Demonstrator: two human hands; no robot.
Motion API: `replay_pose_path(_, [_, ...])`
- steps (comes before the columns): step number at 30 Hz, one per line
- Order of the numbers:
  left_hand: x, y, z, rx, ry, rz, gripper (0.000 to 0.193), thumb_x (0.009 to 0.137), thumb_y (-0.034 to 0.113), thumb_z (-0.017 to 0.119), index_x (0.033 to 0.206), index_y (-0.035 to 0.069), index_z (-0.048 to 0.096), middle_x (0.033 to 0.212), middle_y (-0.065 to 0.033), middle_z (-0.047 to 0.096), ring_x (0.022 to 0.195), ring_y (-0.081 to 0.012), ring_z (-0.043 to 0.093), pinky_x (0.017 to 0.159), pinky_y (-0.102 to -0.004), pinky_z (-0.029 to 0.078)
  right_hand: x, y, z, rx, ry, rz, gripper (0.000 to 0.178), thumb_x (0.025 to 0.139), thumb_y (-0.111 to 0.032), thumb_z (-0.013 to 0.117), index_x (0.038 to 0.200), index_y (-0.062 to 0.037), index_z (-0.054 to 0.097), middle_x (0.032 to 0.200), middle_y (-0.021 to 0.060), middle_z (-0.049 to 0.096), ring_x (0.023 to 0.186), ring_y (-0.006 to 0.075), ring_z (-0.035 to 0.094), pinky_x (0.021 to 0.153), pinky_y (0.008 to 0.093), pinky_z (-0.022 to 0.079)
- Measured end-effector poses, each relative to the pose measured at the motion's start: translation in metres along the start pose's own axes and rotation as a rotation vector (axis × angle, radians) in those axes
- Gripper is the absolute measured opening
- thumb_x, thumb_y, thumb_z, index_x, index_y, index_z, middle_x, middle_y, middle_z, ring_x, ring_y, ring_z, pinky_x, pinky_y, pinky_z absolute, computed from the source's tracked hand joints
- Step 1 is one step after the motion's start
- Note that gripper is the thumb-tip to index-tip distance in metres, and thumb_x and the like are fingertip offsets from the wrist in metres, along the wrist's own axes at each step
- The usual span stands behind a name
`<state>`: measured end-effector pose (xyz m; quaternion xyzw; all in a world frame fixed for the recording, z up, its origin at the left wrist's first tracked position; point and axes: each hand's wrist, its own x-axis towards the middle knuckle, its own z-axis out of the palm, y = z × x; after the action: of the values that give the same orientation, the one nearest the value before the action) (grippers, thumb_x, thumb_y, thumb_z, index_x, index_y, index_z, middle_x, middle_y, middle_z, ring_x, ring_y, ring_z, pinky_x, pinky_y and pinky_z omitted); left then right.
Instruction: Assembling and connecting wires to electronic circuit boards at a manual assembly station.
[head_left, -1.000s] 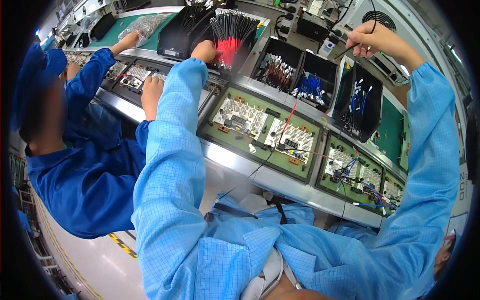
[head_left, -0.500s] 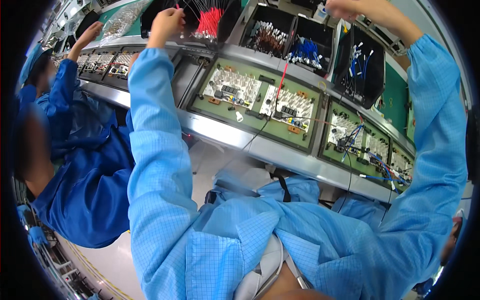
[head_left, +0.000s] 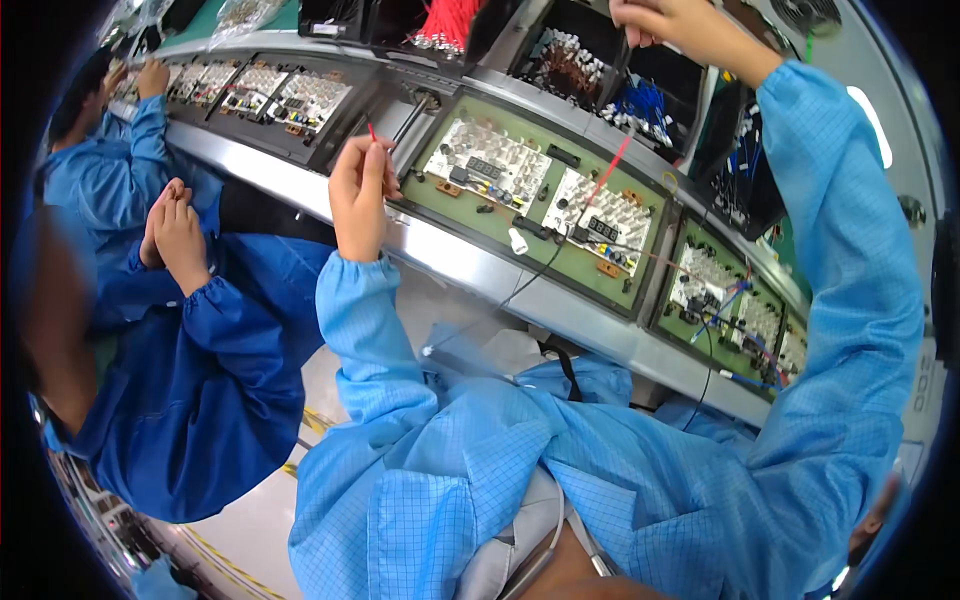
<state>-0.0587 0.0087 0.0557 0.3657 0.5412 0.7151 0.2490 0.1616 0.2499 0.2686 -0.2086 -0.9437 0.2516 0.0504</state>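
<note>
My left hand (head_left: pixel 362 195) is closed in a pinch on a thin red wire (head_left: pixel 373 133), its tip rising above the fingertips. That hand is over the metal rail at the left end of a green fixture tray (head_left: pixel 440 205). In the tray sit two white circuit boards, a left one (head_left: pixel 490 165) and a right one (head_left: pixel 600 222). Another red wire (head_left: pixel 612 168) stands up from the right board. Above the bin of brown wires (head_left: pixel 565 68), my right hand (head_left: pixel 668 25) has curled fingers; what they hold, if anything, is hidden.
Red wires (head_left: pixel 445 22) and blue wires (head_left: pixel 642 108) fill bins along the back. A black wire (head_left: pixel 525 285) hangs over the rail (head_left: pixel 470 258). More boards (head_left: pixel 705 280) with attached wires lie right. A co-worker's hands (head_left: pixel 178 235) are close at left.
My left hand has come from beside the red wire bin down toward the rail, pinching a red wire. My right hand has shifted slightly left. The view has shifted; a co-worker's joined hands now show.
</note>
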Motion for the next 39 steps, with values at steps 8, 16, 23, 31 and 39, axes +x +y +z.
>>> replay_pose_path(8, [-0.055,0.008,0.023,-0.372,-0.023,-0.218,0.032,0.095,0.010,0.049,0.125,0.000,0.043,0.074,-0.0072,0.059,0.051,-0.0109,0.054,0.046,-0.0225,0.047,0.011,0.004,0.061,-0.042,-0.255,-0.237,0.012,0.089,-0.013,0.057,0.088,-0.0010,0.057,0.073,0.0063,0.065,0.069,0.0150,0.063,0.067,0.0288,0.048])
replay_pose_path(16, [-0.088,-0.006,0.003,-0.197,-0.086,0.076,0.023,0.094,0.005,0.045,0.113,-0.004,0.055,0.088,-0.0173,0.068,0.071,-0.0163,0.065,0.063,-0.0247,0.052,0.020,-0.021,0.111,0.043,-0.350,-0.359,0.007,0.087,-0.007,0.058,0.090,-0.0010,0.060,0.080,0.0075,0.066,0.078,0.0191,0.067,0.071,0.0297,0.050])
replay_pose_path(23, [-0.089,0.023,-0.004,0.300,-0.340,0.448,0.017,0.081,-0.004,0.057,0.096,-0.004,0.063,0.087,-0.0209,0.068,0.074,-0.0258,0.069,0.062,-0.0296,0.053,0.023,-0.025,0.135,0.028,-0.320,-0.447,0.006,0.085,-0.008,0.060,0.090,-0.0051,0.062,0.079,0.0052,0.066,0.077,0.0202,0.065,0.070,0.0321,0.049])
replay_pose_path(31, [-0.098,0.043,-0.008,0.202,-0.240,0.761,0.016,0.086,0.014,0.063,0.085,-0.001,0.064,0.053,-0.0067,0.054,0.041,-0.0166,0.051,0.040,-0.0260,0.039,0.018,-0.017,0.149,-0.084,-0.299,-0.430,0.007,0.086,-0.016,0.060,0.090,-0.0117,0.063,0.078,0.0030,0.065,0.075,0.0246,0.062,0.066,0.0359,0.047])
replay_pose_path(39, [-0.099,0.045,0.006,-0.045,-0.194,0.489,0.020,0.088,0.016,0.062,0.084,-0.002,0.067,0.052,-0.0065,0.055,0.040,-0.0107,0.050,0.039,-0.0218,0.037,0.021,-0.015,0.150,-0.085,-0.274,-0.438,0.009,0.087,-0.021,0.058,0.091,-0.0140,0.062,0.076,0.0038,0.064,0.073,0.0277,0.061,0.064,0.0395,0.046])
